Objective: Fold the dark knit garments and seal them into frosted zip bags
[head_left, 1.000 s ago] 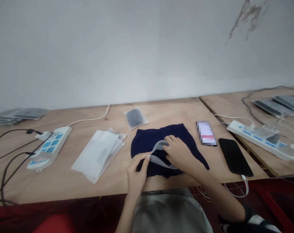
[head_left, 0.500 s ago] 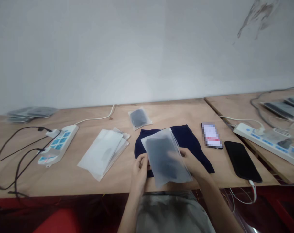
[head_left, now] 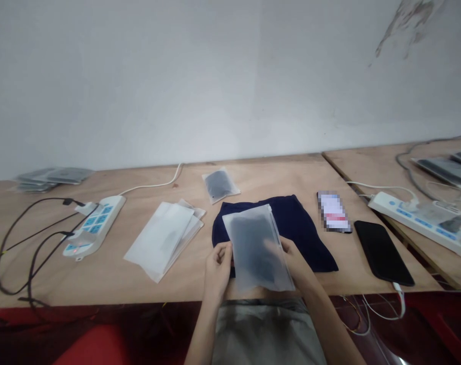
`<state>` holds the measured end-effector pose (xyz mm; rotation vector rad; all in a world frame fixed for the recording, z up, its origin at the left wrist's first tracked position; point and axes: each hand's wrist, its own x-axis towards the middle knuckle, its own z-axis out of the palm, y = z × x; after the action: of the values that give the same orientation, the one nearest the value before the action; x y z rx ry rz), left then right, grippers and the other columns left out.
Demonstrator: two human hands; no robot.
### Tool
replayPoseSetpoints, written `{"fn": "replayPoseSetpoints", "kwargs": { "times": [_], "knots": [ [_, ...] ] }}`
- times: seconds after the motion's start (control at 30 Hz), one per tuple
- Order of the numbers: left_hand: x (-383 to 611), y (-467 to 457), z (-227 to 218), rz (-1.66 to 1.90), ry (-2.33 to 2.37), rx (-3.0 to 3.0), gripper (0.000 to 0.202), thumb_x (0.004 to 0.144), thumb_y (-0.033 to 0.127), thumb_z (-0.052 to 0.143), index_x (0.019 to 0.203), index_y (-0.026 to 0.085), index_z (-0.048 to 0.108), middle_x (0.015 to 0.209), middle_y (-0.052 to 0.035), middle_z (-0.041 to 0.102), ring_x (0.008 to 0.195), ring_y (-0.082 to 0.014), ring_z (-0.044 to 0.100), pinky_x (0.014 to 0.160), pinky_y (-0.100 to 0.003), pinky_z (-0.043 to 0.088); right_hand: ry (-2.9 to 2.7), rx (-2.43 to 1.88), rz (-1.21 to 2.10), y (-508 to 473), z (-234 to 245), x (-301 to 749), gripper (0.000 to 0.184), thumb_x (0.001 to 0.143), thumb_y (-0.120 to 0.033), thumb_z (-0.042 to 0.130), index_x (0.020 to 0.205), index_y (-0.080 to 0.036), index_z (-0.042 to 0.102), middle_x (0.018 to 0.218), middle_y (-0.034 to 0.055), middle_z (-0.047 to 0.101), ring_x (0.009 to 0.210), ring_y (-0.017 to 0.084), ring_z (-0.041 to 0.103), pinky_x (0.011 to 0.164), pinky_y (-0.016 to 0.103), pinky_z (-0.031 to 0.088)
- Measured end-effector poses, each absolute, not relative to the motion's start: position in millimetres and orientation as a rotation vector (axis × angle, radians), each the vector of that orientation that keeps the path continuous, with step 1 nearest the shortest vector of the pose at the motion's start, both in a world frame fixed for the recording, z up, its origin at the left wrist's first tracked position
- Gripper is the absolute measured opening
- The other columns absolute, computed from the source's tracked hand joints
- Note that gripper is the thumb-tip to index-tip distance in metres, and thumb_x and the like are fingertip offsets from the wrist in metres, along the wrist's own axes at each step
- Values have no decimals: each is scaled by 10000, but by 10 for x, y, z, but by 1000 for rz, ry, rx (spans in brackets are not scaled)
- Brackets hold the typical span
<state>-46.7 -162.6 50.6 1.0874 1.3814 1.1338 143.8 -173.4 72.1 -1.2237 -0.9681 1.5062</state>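
Observation:
A frosted zip bag (head_left: pixel 257 248) with something dark inside, seemingly folded cloth, is held upright at a tilt near the table's front edge. My left hand (head_left: pixel 218 266) pinches its left edge, with the fingers curled together. At the right edge, my right hand (head_left: pixel 296 261) grips the bag; some of its fingers show blurred through the film, and I cannot tell whether they are inside or behind. Beneath and beyond the bag, a navy blue garment (head_left: pixel 308 233) lies spread flat on the table, partly covered by it.
Frosted bags (head_left: pixel 157 241) lie stacked on the left, and a small filled bag (head_left: pixel 219 185) sits farther back. Two phones (head_left: pixel 384 253) (head_left: pixel 333 212) are on the right. Power strips (head_left: pixel 95 228) (head_left: pixel 420 218) with cables flank both sides. More filled bags (head_left: pixel 55 176) lie far left.
The bag's top right corner has shifted slightly right and down, and its lower right edge has come in to the left. Both hands keep hold of it.

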Motion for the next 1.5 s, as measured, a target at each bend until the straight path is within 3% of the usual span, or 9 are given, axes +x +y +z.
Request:
{"fn": "replayPoseSetpoints", "kwargs": {
  "times": [0.23,0.47,0.63,0.83,0.97,1.07,1.23,1.37,1.5],
  "knots": [
    [-739,-1565,462,1256,1780,1160,431,788,629,557,757,200,577,675,-30,620,680,-213,619,632,-317,493,-992,-1227,1322,-1709,631,1464,355,805,-490,704,941,-162,701,957,44,719,982,246,633,864,344,523],
    [-1457,-1385,730,1360,2370,1358,180,894,369,446,949,214,520,709,-2,548,657,-192,544,640,-315,434,-598,-1228,1302,-1560,328,1566,429,780,-527,703,1040,-188,668,1083,74,689,910,237,665,655,369,635],
    [-2327,-927,1025,1011,2464,1716,107,890,303,473,854,208,502,721,0,575,685,-192,582,691,-326,471,-719,-1424,1277,-1551,217,1689,404,763,-513,704,952,-164,630,797,59,680,641,212,684,546,353,608],
    [-2869,-503,995,799,2538,1804,190,895,269,483,1033,151,540,865,-62,648,954,-307,639,900,-477,496,-1013,-1781,837,-1688,267,1750,526,834,-496,571,1231,-167,466,736,0,652,533,205,656,520,331,518],
    [-2655,-688,888,791,2696,1860,432,952,369,393,1264,92,505,1173,-194,621,1170,-420,557,964,-581,445,-1206,-1896,323,-1762,355,1678,397,905,-388,462,1224,-159,516,792,30,639,587,186,607,595,330,485],
    [-2342,-892,771,815,2648,1950,533,989,419,289,1329,72,509,1281,-260,574,1211,-427,540,984,-575,429,-1359,-1809,87,-1750,388,1597,312,947,-326,415,1141,-174,606,964,111,636,770,218,621,695,358,508],
    [-2063,-987,464,585,2461,2017,535,979,373,307,1427,118,451,1475,-236,444,1344,-404,427,1064,-598,345,-1737,-1688,-19,-1633,340,1481,358,950,-312,478,1250,-166,609,1314,181,562,1192,328,512,949,487,460],
    [-2098,-967,373,449,2381,2000,555,973,355,328,1458,99,408,1507,-251,396,1399,-413,344,1089,-640,272,-1830,-1762,8,-1558,254,1452,501,932,-415,531,1357,-150,540,1381,213,519,1250,355,474,962,513,445],
    [-1927,-1050,535,719,2509,2069,505,965,378,384,1385,124,499,1518,-214,400,1431,-410,290,1125,-667,178,-1808,-1769,12,-1551,213,1451,608,863,-537,609,1331,-152,559,1362,225,514,1235,367,480,948,514,446]
  ]
}}
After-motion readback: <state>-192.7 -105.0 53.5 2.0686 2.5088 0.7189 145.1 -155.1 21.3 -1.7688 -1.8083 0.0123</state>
